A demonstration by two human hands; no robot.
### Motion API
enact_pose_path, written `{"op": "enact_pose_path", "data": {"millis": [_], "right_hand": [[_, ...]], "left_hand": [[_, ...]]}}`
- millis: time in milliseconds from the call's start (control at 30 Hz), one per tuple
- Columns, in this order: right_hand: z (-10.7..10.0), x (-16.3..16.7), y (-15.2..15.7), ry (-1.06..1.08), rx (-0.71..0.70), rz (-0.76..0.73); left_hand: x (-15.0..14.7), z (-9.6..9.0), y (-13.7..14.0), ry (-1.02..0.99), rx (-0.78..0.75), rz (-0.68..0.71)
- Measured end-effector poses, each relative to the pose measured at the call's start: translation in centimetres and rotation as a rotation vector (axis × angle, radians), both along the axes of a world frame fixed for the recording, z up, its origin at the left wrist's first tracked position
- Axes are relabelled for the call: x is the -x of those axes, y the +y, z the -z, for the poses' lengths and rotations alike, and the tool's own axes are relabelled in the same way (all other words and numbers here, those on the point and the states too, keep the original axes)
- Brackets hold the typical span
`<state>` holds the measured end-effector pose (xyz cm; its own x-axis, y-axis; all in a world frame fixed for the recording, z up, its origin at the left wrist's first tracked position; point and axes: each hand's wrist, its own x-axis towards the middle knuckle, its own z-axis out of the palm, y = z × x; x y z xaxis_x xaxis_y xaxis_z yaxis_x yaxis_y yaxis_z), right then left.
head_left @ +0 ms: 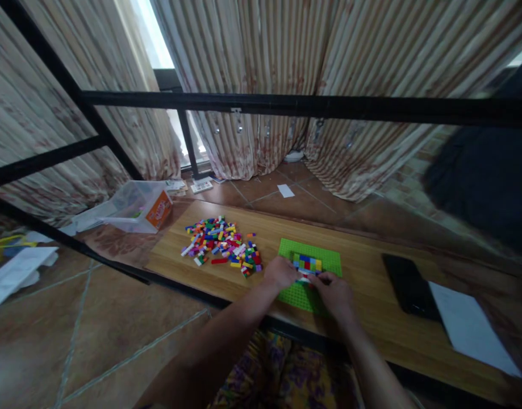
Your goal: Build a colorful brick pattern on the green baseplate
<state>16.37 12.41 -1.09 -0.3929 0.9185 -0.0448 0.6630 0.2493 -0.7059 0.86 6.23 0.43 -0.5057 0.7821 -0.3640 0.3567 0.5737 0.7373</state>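
Observation:
A green baseplate [331,258] lies on the wooden board in front of me. On it stands a block of coloured toy bricks [307,262] in blue, red, yellow and green. My left hand [282,272] is closed at the left side of these bricks, its fingertips meeting a white piece [304,276] at their near edge. From the right, my right hand [335,292] reaches in with fingers pinched at the same white piece. The fingertips of both hands nearly touch, and they hide part of the bricks.
A heap of loose coloured bricks [222,241] lies left of the baseplate on the wooden board [358,272]. Farther left is a clear plastic box [135,207] with an orange label. A black phone-like slab [409,284] and a white paper [469,324] lie right. Black metal bars [261,103] cross beyond.

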Motion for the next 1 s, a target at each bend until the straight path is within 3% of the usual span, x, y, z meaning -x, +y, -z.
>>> {"op": "enact_pose_path", "data": {"millis": [167, 433, 1000], "right_hand": [[0.1, -0.6, 0.6, 0.015, -0.050, -0.048], [-0.1, -0.1, 0.1, -0.021, -0.072, -0.008], [-0.1, -0.1, 0.3, 0.051, -0.024, 0.009]], "left_hand": [[0.8, 0.7, 0.1, -0.059, -0.028, 0.100], [1.2, 1.6, 0.4, -0.070, -0.040, 0.091], [1.3, 1.3, 0.5, -0.028, -0.062, 0.136]]}}
